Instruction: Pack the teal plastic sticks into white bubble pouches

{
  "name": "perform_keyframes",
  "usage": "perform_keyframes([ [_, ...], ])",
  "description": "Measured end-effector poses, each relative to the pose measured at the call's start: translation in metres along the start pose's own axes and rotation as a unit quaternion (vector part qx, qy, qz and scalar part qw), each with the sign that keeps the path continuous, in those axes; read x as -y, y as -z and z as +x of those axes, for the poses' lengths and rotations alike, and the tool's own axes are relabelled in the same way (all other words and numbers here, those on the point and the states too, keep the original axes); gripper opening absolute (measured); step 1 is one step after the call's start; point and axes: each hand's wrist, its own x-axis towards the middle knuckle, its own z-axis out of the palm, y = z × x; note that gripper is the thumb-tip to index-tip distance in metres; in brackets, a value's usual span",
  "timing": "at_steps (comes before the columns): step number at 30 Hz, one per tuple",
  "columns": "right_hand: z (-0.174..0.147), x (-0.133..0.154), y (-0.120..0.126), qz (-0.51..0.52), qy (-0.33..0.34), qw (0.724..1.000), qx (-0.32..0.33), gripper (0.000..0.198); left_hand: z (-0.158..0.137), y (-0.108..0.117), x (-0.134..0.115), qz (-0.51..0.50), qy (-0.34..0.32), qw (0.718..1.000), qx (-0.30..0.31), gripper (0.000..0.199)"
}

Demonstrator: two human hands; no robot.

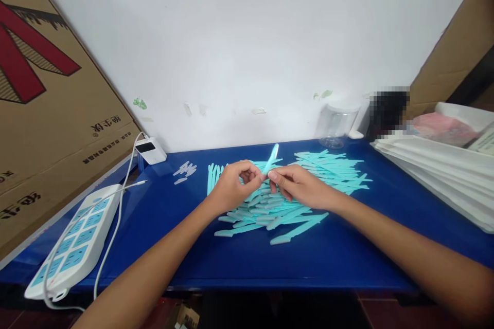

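Note:
Both hands meet above a heap of turquoise eyebrow razors (pixel 266 208) on the blue table. My left hand (pixel 237 182) pinches the lower end of one eyebrow razor (pixel 273 155), which tilts upward. At the same end, the thumb and fingers of my right hand (pixel 299 184) are closed on it too; the fingertips hide that end. Left of my left hand stands a row of razors (pixel 212 177), partly covered by the hand. Beyond my right hand spreads another pile of razors (pixel 335 167). Several small pale blade covers (pixel 187 168) lie farther left.
A white power strip (pixel 75 239) with a loose cable (pixel 119 205) lies at the left edge, near a small white device (pixel 151 151). At the back right stands a clear plastic jar (pixel 335 126). White trays (pixel 436 157) are stacked at right; a large cardboard box (pixel 57 113) flanks the left.

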Motion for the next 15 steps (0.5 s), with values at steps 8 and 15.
perform_keyframes([
  [8,0.002,-0.024,0.025,-0.271,0.043,0.959,-0.071,0.053,0.003,0.091,0.036,0.440,0.200,0.874,0.051,0.020],
  [15,0.001,-0.021,0.025,-0.231,0.011,0.973,0.010,0.051,-0.003,0.104,0.054,0.384,0.281,0.861,0.183,0.019],
])
